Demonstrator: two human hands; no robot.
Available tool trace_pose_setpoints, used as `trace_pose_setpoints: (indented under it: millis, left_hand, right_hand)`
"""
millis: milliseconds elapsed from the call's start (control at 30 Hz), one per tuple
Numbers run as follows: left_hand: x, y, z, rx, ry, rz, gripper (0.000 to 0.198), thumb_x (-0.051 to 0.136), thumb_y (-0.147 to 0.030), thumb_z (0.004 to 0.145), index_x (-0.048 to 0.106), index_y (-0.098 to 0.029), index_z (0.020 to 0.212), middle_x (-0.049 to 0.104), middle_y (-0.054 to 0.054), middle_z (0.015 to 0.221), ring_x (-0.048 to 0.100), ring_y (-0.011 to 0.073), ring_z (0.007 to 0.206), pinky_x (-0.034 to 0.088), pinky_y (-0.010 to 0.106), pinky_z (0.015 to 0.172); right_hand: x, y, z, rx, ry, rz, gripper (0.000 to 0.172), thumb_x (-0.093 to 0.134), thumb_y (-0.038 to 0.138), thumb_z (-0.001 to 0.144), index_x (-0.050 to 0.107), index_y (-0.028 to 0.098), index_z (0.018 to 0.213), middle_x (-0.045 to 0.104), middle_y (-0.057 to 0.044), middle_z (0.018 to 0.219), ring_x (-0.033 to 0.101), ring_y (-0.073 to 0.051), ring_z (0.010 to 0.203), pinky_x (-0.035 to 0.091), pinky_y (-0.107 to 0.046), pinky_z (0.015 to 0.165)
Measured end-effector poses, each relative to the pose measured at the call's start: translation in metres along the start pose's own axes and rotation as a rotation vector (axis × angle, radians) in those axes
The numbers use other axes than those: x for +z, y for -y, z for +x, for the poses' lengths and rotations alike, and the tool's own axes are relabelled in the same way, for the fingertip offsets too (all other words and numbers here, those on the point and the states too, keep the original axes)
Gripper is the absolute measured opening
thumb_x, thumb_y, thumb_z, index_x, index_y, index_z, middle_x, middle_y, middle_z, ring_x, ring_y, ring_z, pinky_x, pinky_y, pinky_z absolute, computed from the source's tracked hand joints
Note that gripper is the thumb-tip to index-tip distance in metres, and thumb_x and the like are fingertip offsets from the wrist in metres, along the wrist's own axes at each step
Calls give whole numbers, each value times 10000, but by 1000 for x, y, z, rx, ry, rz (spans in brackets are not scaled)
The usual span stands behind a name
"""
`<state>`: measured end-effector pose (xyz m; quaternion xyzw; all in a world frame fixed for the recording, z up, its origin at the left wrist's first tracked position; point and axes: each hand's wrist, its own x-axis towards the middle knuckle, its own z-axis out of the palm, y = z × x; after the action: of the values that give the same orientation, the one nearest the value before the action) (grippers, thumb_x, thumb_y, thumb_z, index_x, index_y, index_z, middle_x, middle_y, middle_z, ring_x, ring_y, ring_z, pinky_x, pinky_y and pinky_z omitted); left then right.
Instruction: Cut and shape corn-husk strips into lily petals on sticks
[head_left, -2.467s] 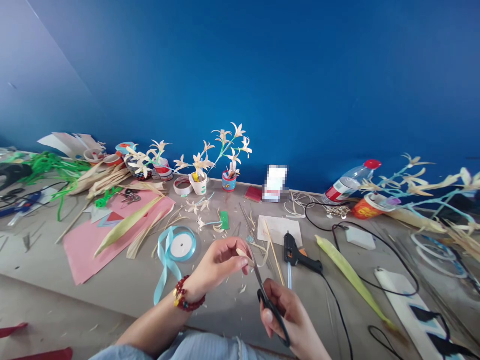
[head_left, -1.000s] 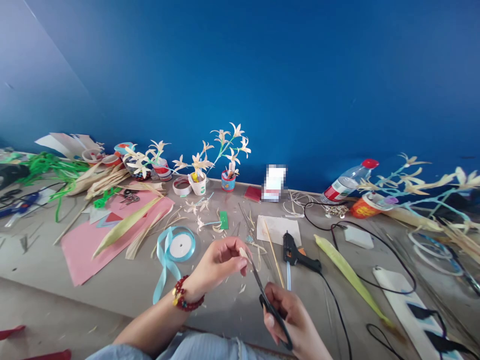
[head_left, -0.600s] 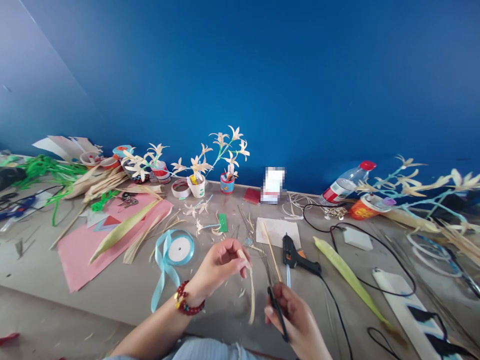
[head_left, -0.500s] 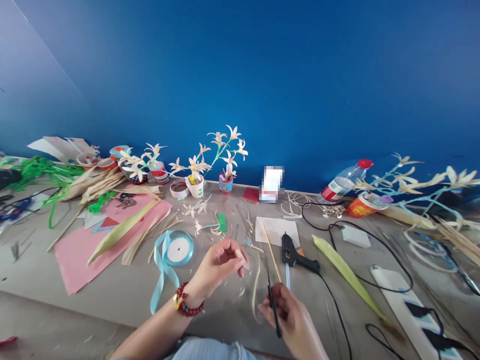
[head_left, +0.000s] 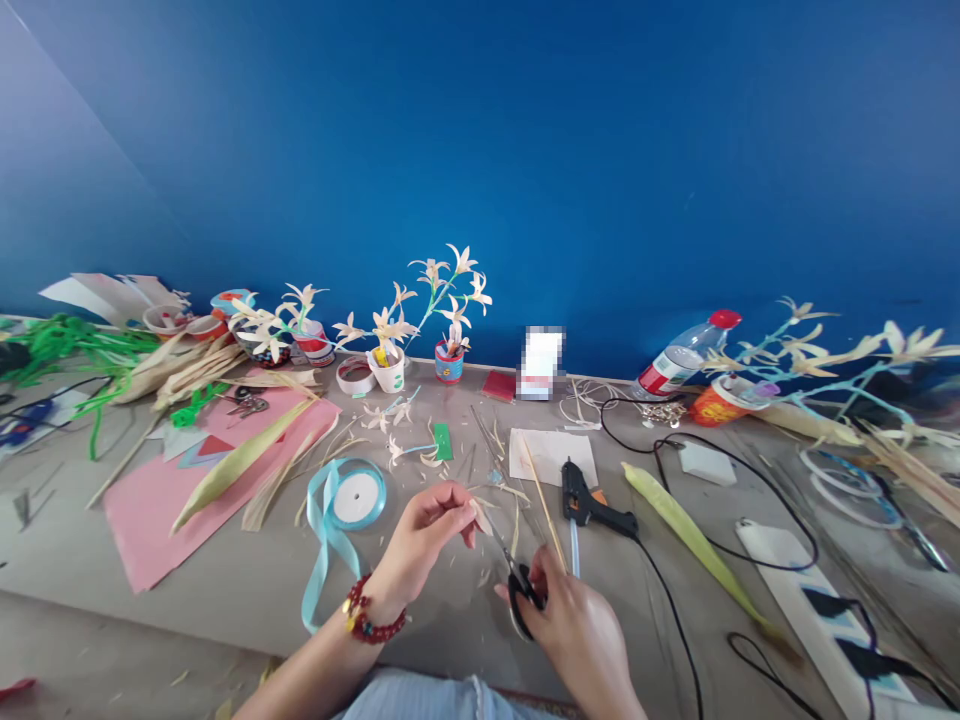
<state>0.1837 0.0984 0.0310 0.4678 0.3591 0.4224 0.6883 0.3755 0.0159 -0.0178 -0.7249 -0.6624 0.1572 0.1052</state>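
Between thumb and fingers, my left hand [head_left: 442, 527] pinches a small pale piece of corn husk [head_left: 482, 518]. My right hand [head_left: 577, 615] is closed on the black handles of a pair of scissors [head_left: 519, 580]. Their blades point up and left, with the tips close to the husk piece; whether they touch it I cannot tell. Left of my left hand lies a spool of light blue ribbon [head_left: 358, 497] with a loose tail. A black glue gun [head_left: 596, 505] rests beyond my right hand, beside a thin wooden stick [head_left: 546, 505].
Husk flowers [head_left: 390, 328] stand in cups along the blue wall. Pink paper [head_left: 150, 510] with a green husk [head_left: 240, 465] lies left. On the right are another husk [head_left: 690, 545], a power strip [head_left: 795, 600], black cables and a plastic bottle [head_left: 686, 355]. Scraps litter the grey table.
The scissors in my right hand have turned from nearly upright to pointing up-left, their tips now close to the husk piece. My left hand still pinches that piece.
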Motion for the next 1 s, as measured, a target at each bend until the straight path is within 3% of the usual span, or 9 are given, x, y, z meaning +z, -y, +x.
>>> trace_pose_setpoints:
  millis: [200,300,500,700,833,1000]
  left_hand:
    - [0,3,-2,13,-21,-36,238,711,-358,824,625,-147,756,622,10,712,520,112,613,415,245,646]
    - [2,4,-2,17,-15,-64,214,706,-326,834,615,-145,767,606,2,711,509,101,607,407,237,639]
    - [6,2,-1,26,15,-108,194,667,-289,861,580,-147,760,613,14,748,518,101,611,421,247,652]
    - [13,-2,0,9,66,-43,231,681,-327,843,600,-134,745,599,19,722,531,106,614,440,241,632]
    - [16,-4,1,1,99,-32,236,697,-336,820,596,-134,751,576,3,693,519,94,590,432,219,597]
    - [16,-8,0,23,134,-18,221,709,-306,789,593,-130,723,563,0,682,520,88,576,433,212,583]
  right_hand:
    - [-3,9,11,-136,33,-83,115,652,241,806,549,226,755,717,-13,795,682,-192,594,220,-259,474]
    - [-7,11,14,-93,68,-47,132,668,279,793,549,230,762,706,-4,715,669,-194,561,217,-257,469]
    - [-16,-3,20,-5,81,472,234,645,382,817,489,255,937,660,28,683,582,-169,512,354,-259,506]
    - [-25,-3,9,-53,231,1115,452,676,570,810,457,235,1021,550,35,692,472,-127,542,349,-240,491]
    - [-32,6,-1,-105,353,1275,534,700,669,760,512,205,945,535,15,694,445,-118,587,332,-235,526]
    - [-35,6,-5,-132,407,1309,601,689,719,736,516,200,984,549,-6,746,449,-136,647,327,-253,581]
